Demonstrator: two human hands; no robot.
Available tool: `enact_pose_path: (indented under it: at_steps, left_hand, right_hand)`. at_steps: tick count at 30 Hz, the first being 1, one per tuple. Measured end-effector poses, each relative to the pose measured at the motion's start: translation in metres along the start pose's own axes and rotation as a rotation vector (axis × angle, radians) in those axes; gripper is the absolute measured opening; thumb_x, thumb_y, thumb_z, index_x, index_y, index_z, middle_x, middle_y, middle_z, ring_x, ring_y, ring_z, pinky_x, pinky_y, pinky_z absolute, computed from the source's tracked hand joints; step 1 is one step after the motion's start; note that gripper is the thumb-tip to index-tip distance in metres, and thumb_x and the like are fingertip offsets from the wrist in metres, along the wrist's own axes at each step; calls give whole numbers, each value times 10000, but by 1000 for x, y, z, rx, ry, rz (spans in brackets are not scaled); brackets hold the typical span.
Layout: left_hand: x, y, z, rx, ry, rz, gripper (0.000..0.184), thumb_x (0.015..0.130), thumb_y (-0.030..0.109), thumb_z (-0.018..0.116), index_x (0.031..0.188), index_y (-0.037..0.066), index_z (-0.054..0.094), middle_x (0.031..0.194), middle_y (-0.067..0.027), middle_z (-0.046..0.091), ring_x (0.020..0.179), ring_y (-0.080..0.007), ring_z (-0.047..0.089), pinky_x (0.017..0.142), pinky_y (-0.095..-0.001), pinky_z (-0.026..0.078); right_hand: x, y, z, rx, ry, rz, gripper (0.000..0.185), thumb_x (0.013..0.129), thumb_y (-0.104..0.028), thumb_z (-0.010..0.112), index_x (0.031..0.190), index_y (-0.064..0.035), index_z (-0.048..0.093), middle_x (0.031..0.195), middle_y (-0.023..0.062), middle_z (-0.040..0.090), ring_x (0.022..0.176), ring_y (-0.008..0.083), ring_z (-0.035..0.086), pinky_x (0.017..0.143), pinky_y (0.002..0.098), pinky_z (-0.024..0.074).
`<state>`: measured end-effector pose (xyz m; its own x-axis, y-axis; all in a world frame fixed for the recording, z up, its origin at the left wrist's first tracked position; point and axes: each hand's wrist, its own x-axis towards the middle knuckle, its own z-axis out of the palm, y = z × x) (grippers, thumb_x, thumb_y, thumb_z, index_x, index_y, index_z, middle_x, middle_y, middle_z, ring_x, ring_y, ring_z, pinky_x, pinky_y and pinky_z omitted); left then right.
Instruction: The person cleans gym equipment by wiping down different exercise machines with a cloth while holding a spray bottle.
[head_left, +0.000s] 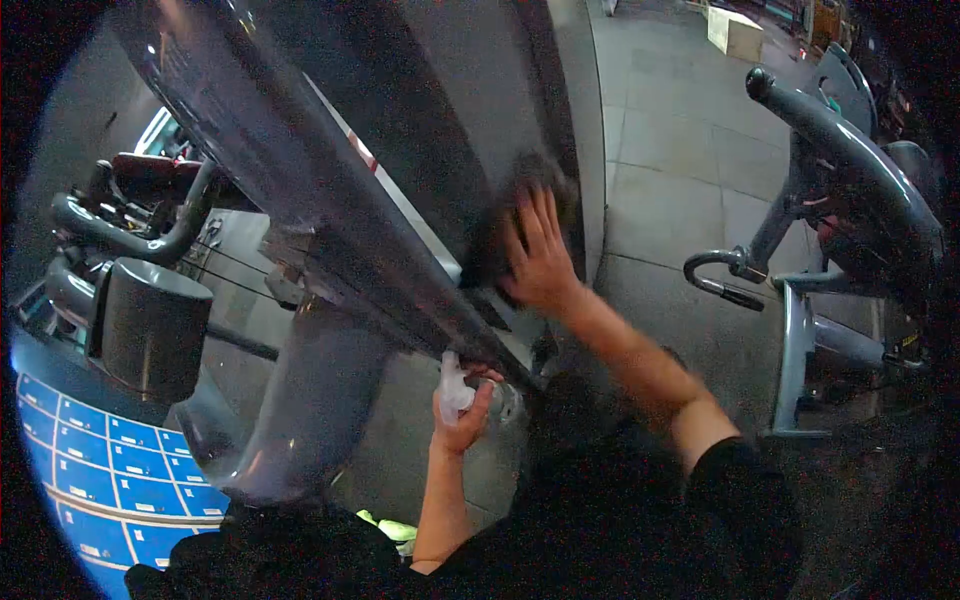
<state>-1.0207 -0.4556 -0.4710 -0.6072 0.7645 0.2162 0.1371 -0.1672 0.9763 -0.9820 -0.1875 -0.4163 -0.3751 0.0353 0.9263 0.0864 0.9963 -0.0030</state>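
My left hand [465,410] is wrapped round a whitish, translucent spray bottle [456,388], low in the middle of the view beside a long grey metal beam [370,225]. Farther up and to the right, my right hand [540,255] presses a dark cloth [530,190] against the dark panel [450,100] of a gym machine. The cloth is blurred, and its edges blend into the panel.
Another grey machine with a curved handle [725,280] stands at the right. A padded roller [155,325] is at the left, with blue lockers [125,450] below it. A pale box [734,35] rests on the tiled floor [665,190] at the back.
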Motion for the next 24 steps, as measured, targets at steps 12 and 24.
enact_pose_path:
  at_steps: [12,24]
  left_hand:
    - [-5,23,9,17,17,-17,280,941,73,664,1203,18,581,1011,-81,712,807,-83,613,707,-258,489]
    - [2,17,1,48,-56,49,306,948,82,658,1215,1,532,1034,-87,700,921,-125,629,797,-272,488]
  right_hand:
    - [284,-30,-74,-49,160,-234,568,907,-187,637,1432,-46,470,1255,217,591,1188,386,551,995,539,432]
    - [-92,-51,12,-374,134,-362,484,957,-239,637,1416,-104,570,1332,110,621,1183,240,605,1005,401,462]
